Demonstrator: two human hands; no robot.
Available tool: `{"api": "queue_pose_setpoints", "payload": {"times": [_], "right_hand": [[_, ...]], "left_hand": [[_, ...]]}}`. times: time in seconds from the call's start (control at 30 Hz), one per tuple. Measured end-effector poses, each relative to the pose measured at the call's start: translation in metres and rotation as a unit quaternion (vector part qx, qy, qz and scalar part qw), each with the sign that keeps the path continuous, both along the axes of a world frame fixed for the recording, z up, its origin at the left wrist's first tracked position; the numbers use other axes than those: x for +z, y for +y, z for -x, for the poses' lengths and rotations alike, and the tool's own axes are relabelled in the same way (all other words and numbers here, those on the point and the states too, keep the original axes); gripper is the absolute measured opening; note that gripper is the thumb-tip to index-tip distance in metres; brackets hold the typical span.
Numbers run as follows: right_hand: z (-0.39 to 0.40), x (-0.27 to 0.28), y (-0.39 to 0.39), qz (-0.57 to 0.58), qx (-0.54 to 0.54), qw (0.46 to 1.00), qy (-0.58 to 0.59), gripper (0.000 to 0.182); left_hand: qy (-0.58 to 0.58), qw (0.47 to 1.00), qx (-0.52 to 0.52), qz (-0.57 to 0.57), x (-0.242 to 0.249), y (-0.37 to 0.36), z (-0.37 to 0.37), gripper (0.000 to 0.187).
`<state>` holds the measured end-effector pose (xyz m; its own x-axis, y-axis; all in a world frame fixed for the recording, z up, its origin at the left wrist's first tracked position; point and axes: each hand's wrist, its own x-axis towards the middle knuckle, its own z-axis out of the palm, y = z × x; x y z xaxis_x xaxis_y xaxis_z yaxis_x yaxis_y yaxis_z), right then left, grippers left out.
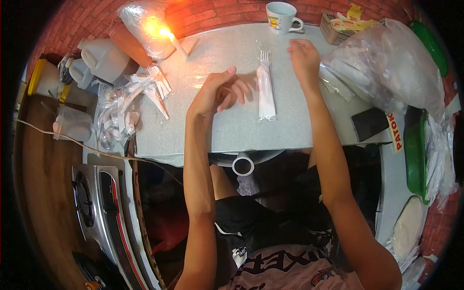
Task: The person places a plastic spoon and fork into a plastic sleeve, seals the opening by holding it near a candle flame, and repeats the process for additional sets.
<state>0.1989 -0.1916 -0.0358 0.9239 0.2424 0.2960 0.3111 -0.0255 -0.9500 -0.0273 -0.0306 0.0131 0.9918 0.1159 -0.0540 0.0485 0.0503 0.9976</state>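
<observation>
Head view, glossy plastic-wrapped fork packet [266, 93] between left hand [217, 92] and right hand [305, 62], each grip released

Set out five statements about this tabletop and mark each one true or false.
1. The candle on the table is lit. True.
2. The left hand grips the wrapped white fork. False: the hand is apart from it, and the fork lies on the table.
3. The wrapped white fork lies between the left hand and the right hand. True.
4. The fork's tines point toward the person. False: they point away, toward the far side of the table.
5. The mug sits inside the basket. False: it stands on the table, left of the basket in the picture.
</observation>
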Motion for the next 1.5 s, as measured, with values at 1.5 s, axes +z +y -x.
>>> {"api": "queue_pose_setpoints", "payload": {"times": [1.5], "right_hand": [[0.083, 0.170, -0.015, -0.160, 0.273, 0.936, -0.152, 0.053]], "left_hand": [[-0.191, 0.951, 0.231, -0.072, -0.027, -0.010, -0.028, 0.025]]}}
